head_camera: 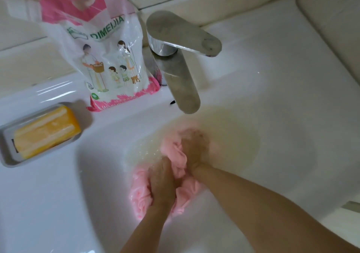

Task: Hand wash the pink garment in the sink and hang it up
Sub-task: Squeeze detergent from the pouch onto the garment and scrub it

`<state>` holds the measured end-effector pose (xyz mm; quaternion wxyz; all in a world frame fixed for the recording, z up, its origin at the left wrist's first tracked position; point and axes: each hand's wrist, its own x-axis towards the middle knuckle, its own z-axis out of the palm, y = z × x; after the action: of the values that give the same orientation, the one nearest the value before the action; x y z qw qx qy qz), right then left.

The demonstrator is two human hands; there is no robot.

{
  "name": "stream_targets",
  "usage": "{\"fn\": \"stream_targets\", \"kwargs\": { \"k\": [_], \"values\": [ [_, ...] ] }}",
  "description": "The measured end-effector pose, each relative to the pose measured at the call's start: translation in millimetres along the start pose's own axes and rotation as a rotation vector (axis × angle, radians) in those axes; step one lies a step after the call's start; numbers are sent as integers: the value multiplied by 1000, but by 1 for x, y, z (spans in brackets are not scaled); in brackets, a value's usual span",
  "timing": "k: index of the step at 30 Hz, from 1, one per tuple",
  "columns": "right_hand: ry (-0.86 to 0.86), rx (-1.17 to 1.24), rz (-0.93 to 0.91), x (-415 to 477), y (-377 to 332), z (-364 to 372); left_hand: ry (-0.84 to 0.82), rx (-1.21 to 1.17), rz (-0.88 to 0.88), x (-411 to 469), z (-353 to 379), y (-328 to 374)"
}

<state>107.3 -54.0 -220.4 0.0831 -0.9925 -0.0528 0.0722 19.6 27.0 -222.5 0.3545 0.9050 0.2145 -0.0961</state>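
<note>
The pink garment [175, 155] lies bunched in shallow cloudy water at the bottom of the white sink [272, 116]. My left hand [162, 184] grips a wad of the wet cloth at the near side. My right hand [193, 147] grips another bunch just beyond it, under the spout. Both hands sit partly in the water and are blurred. Folds of the garment stick out around and between them.
A steel faucet [175, 61] stands at the back of the basin, its spout over the water. A washing-powder bag [109, 57] leans on the ledge left of it. A yellow soap bar [46, 132] lies in a grey dish [7, 155] at far left.
</note>
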Motion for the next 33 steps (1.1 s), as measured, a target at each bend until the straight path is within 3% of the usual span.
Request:
{"fn": "stream_targets", "kwargs": {
  "k": [2,4,6,7,10,11,13,16,18,19,20,21,22,23,24,25,26,28,30,33],
  "values": [
    [-28,176,167,9,-4,-11,15,113,74,-5,-5,5],
    [-44,548,334,15,7,-30,21,148,110,-5,-10,10],
    [-44,793,245,3,25,-47,-21,207,118,-5,-11,8],
    [-27,741,91,-9,31,-56,-39,176,109,-4,-11,8],
    [-5,173,-329,-47,40,-33,-220,-154,-155,-8,-8,-3],
    [-79,58,-346,-55,38,-22,-252,-301,-216,-10,-7,-3],
    [-144,57,-342,-52,34,0,-90,-455,-262,-10,-4,-2],
    [-34,94,-284,-35,27,2,-26,-100,-114,-3,-3,0],
    [-59,106,-171,-24,11,-15,36,41,-17,-3,-3,-2],
    [-125,101,-112,-10,1,-19,23,52,22,-3,-5,2],
    [-326,112,-78,3,-5,-25,17,74,43,-4,-5,1],
    [-441,279,-119,11,-3,-20,20,127,105,-5,-6,3],
    [-619,659,-102,19,1,-16,18,159,131,-4,-7,3],
    [-792,889,-60,30,4,-21,8,166,149,-4,-8,4],
    [-688,885,46,35,13,-35,-1,186,133,-2,-9,5],
    [-410,911,167,22,25,-46,-17,220,125,0,-12,7],
    [-212,773,135,7,34,-55,-18,256,125,1,-12,7],
    [3,436,-243,-24,53,-58,-11,279,167,0,-11,7],
    [-30,164,-501,-41,55,-28,10,268,231,0,-6,2],
    [-92,46,-443,-37,45,5,-34,324,212,4,0,-5]
  ]
}}
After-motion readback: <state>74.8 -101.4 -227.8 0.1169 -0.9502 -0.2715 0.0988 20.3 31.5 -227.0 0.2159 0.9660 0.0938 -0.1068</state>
